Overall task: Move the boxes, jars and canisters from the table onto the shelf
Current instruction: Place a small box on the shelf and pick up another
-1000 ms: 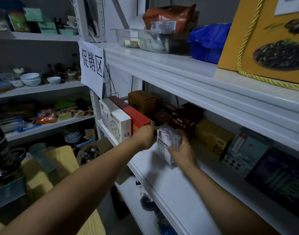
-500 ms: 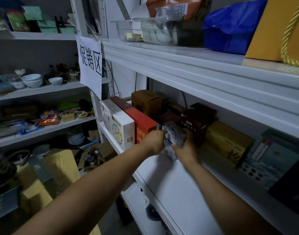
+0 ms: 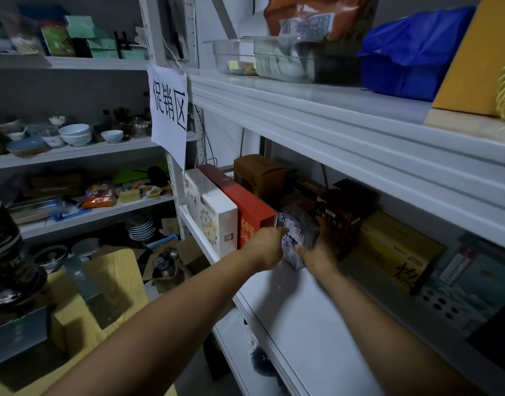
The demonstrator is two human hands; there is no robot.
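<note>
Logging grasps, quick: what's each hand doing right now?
Left hand: grips the grey box, left side.
Right hand: grips the same box, right side.

2 hands: left hand, right hand. 1 small printed box btwn them. Same shelf, L to R: 1 white box, 1 red box, 1 brown carton, 1 yellow box, 1 teal box. Up top: 2 clear tubs, 1 blue bag.

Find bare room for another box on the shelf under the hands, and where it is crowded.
Free: the shelf board in front of the yellow box and teal box, right of the small box held by left hand and right hand. Crowded: the left end and back, white box, red box, dark box.
</note>
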